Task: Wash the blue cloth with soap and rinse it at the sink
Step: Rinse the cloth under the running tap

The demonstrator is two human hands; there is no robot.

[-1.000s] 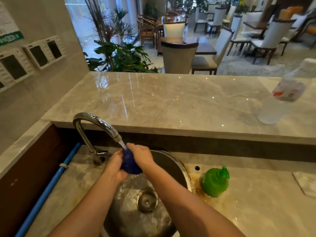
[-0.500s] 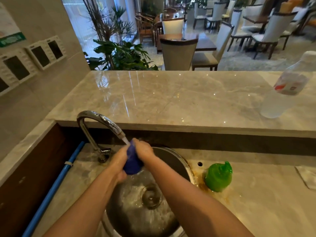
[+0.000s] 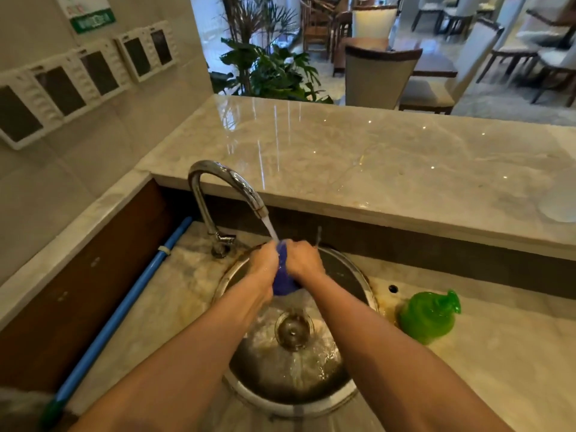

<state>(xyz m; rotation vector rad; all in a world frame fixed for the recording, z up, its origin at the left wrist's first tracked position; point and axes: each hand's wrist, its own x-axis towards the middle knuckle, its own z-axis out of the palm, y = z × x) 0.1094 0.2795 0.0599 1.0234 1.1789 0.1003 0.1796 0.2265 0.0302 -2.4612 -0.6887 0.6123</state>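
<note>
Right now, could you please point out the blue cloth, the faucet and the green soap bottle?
blue cloth (image 3: 283,283): head view, bunched lower end.
faucet (image 3: 227,177): head view, curved neck.
green soap bottle (image 3: 427,318): head view, body.

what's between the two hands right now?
The bunched blue cloth, gripped between left hand and right hand under the faucet stream, over the sink. Seen in the head view.

blue pole (image 3: 124,310) left of basin, potted plant (image 3: 268,70), dining chairs (image 3: 378,77)

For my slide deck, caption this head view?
Both hands, left hand and right hand, hold a blue cloth under the running tap above the sink.
</note>
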